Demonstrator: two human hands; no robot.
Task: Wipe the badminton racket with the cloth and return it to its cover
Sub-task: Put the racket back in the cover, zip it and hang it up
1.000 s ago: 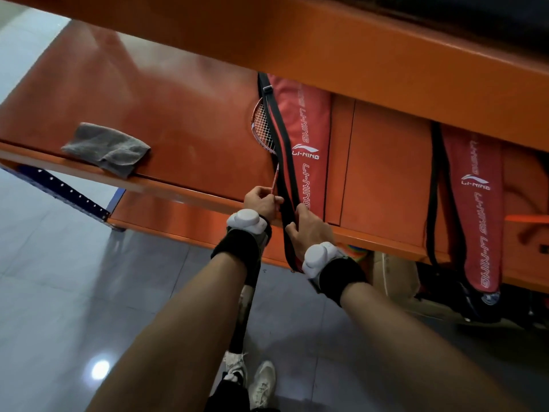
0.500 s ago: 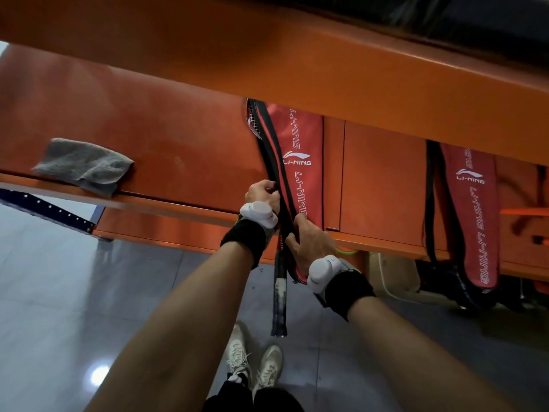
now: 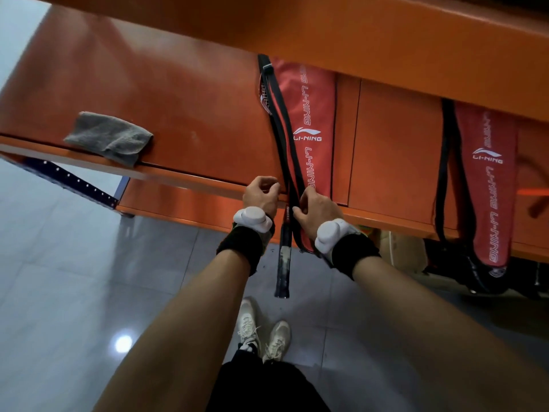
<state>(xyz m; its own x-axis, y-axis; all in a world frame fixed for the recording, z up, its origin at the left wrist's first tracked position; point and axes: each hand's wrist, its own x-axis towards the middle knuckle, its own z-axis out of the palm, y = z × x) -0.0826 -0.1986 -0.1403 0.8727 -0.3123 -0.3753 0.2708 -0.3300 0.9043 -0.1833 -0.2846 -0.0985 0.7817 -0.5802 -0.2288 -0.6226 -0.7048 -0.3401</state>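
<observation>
A red Li-Ning racket cover (image 3: 312, 123) with black edging lies on the orange shelf (image 3: 178, 93), its lower end over the front edge. The badminton racket is mostly inside it. A sliver of strings (image 3: 264, 98) peeks out at the cover's upper left, and the dark handle (image 3: 282, 269) hangs out below. My right hand (image 3: 316, 211) grips the cover's black edge near the opening. My left hand (image 3: 261, 194) is curled just left of it, fingertips pinched against the same edging. A grey cloth (image 3: 110, 138) lies crumpled on the shelf, far left of both hands.
A second red Li-Ning cover (image 3: 487, 185) hangs over the shelf edge at the right. An orange beam (image 3: 356, 31) of the upper shelf crosses overhead. Grey floor tiles (image 3: 74, 292) and my shoes (image 3: 264, 331) are below, with a blue perforated rack post (image 3: 77, 182) at left.
The racket has slid up into the cover: its head stood out a second ago, now only a sliver shows. My left hand left the shaft and sits at the cover's edge.
</observation>
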